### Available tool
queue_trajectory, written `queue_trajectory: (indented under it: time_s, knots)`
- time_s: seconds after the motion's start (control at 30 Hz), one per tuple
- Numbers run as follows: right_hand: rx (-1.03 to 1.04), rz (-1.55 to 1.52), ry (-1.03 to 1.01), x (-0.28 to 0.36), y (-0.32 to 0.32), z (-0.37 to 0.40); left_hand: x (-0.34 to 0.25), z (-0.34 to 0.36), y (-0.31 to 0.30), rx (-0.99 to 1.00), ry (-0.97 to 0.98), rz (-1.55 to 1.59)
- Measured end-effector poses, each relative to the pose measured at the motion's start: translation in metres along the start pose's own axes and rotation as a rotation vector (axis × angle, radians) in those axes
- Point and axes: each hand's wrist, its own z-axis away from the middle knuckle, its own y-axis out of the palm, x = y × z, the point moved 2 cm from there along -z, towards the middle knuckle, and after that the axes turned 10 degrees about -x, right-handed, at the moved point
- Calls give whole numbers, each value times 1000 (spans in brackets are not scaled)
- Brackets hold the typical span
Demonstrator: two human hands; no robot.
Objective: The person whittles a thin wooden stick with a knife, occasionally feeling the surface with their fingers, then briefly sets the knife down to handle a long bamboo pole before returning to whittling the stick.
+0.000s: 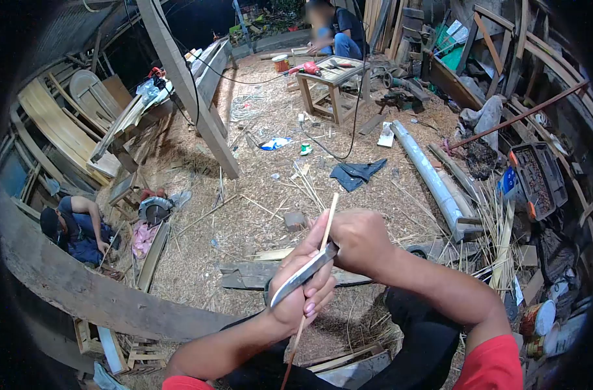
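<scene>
My left hand [287,305] is closed around a thin bamboo strip [331,220], whose upper end sticks up past my thumb and whose lower end hangs toward my lap. My right hand [360,240] is in a fist around the handle of a knife [302,278]. The handle itself is mostly hidden. The broad metal blade slants down to the left across my left palm and crosses the strip. Both hands are close together in front of my knees.
Shavings cover the floor. A plank [241,276] lies before me, with loose strips [501,253] and a metal channel [433,185] to the right. A small wooden table [332,75] stands farther off. Two people work nearby: one crouches at left [75,224], another sits behind the table [348,36].
</scene>
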Motion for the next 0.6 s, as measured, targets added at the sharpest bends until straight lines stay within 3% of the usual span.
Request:
queue_trajectory:
  time_s: [0.2, 0.3, 0.37, 0.4, 0.47, 0.57, 0.6]
  knots:
    - [66, 89, 112, -13, -8, -4, 8, -6, 8, -73, 11, 35]
    - [89, 353, 366, -54, -9, -6, 18, -4, 2, -43, -64, 3]
    - [234, 272, 864, -89, -36, -21, 28, 10, 14, -13, -120, -161]
    - [168, 269, 864, -97, -45, -13, 32, 16, 21, 51, -249, -32]
    - [30, 260, 846, -117, -50, 1, 24, 11, 20, 34, -140, -72]
    - [-113, 52, 572, -116, -30, 19, 7, -1, 10, 0, -6, -50]
    - [-26, 13, 643, -103, -30, 15, 3, -5, 7, -7, 7, -41]
